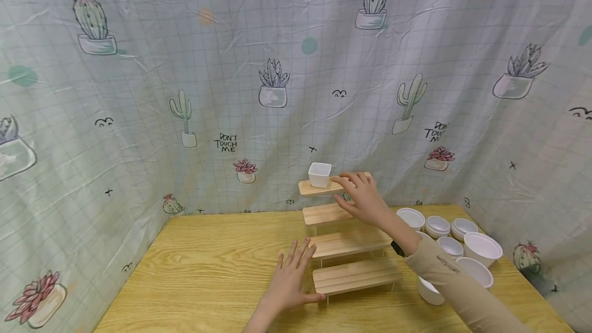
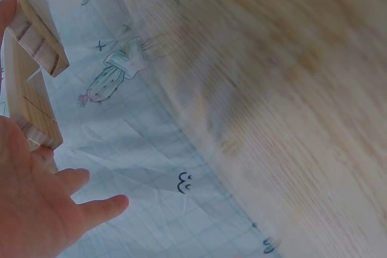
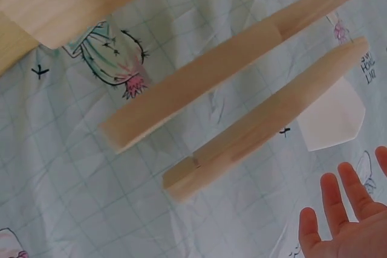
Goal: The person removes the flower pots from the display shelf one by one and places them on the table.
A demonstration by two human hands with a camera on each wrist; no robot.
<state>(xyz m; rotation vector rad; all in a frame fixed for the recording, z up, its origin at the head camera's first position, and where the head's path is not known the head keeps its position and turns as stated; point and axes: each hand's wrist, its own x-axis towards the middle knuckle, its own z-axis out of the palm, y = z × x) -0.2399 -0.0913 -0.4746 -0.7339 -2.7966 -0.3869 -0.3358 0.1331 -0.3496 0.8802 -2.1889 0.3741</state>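
Observation:
A small white square pot [image 1: 319, 174] stands upright on the left end of the top shelf of a stepped wooden stand [image 1: 356, 275]. My right hand [image 1: 363, 197] is beside the pot, above the upper shelves, its fingers extended. In the right wrist view, a gap shows between that hand [image 3: 347, 222] and the white pot [image 3: 334, 116]. At the stand's left side, my left hand [image 1: 289, 279] spreads its fingers, the thumb at the lowest shelf's front corner. The left wrist view has the left hand [image 2: 42, 197] by the shelf ends; its exact contact there is unclear.
Several white round pots [image 1: 482, 247] and smaller white round containers [image 1: 437, 225] stand at the table's right, partly behind the right forearm. The wooden table [image 1: 208, 271] extends left of the stand. A cactus-print curtain [image 1: 222, 66] hangs behind and along both sides.

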